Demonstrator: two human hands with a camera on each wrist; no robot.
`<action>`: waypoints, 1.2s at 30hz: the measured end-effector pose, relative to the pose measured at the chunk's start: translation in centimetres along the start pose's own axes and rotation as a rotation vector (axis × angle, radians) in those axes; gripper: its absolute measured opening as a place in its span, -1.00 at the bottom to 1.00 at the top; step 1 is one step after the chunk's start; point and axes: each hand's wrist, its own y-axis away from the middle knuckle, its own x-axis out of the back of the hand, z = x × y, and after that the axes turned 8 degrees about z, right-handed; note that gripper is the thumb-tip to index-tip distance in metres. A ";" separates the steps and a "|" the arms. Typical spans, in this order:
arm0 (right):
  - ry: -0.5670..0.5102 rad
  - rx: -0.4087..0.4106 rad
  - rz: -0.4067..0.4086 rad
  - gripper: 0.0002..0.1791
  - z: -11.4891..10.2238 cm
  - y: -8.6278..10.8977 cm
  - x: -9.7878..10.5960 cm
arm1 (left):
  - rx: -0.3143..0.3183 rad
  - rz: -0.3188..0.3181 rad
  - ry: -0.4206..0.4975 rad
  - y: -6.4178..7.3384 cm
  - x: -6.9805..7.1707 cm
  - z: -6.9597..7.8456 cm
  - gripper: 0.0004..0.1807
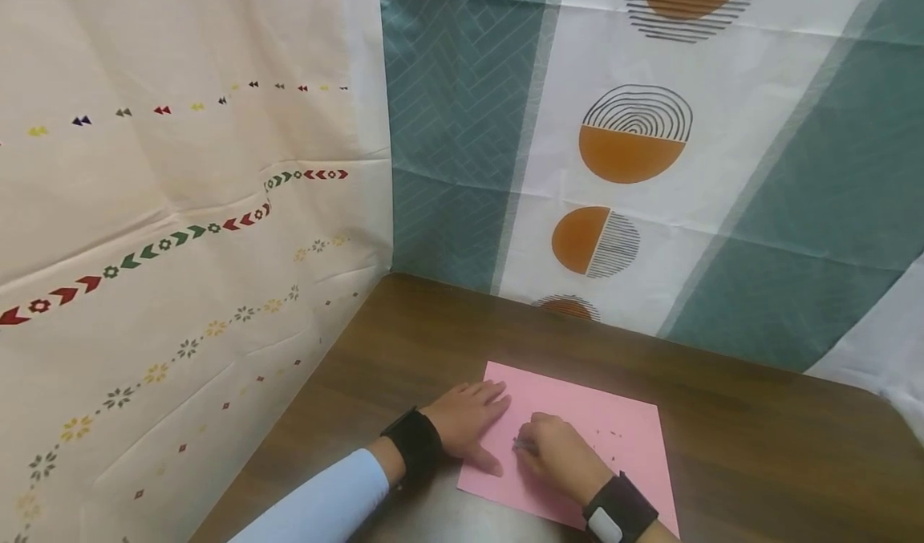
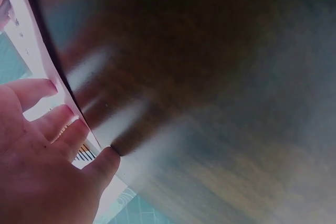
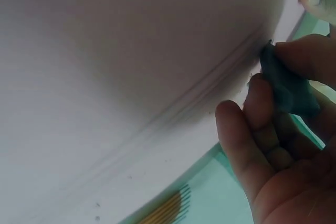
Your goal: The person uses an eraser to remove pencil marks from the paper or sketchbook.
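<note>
A pink sheet of paper [image 1: 577, 399] lies on the wooden table. My left hand [image 1: 465, 421] rests on its left edge with fingers spread; in the left wrist view some fingertips [image 2: 108, 157] reach the table beside the edge. My right hand [image 1: 566, 453] pinches a small dark bluish eraser [image 3: 289, 87] between thumb and fingers, its tip against the paper. Faint parallel lines [image 3: 194, 87] run across the sheet toward the eraser in the right wrist view. Small dark crumbs [image 1: 613, 434] are scattered to the right of my right hand.
The brown table [image 1: 433, 326] surrounds the paper. Behind it hangs a green and white patterned cloth [image 1: 462, 126], and a cream printed cloth [image 1: 180, 286] borders the left side.
</note>
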 end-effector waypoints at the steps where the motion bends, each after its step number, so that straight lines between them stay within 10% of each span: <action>1: 0.008 -0.002 0.003 -0.82 0.0 0.0 0.0 | 0.001 0.001 -0.001 -0.1 0.0 0.0 0.17; 36: 0.270 -0.409 -0.166 -0.83 4.5 6.5 5.8 | 0.044 -0.054 0.049 -0.1 0.4 0.4 0.14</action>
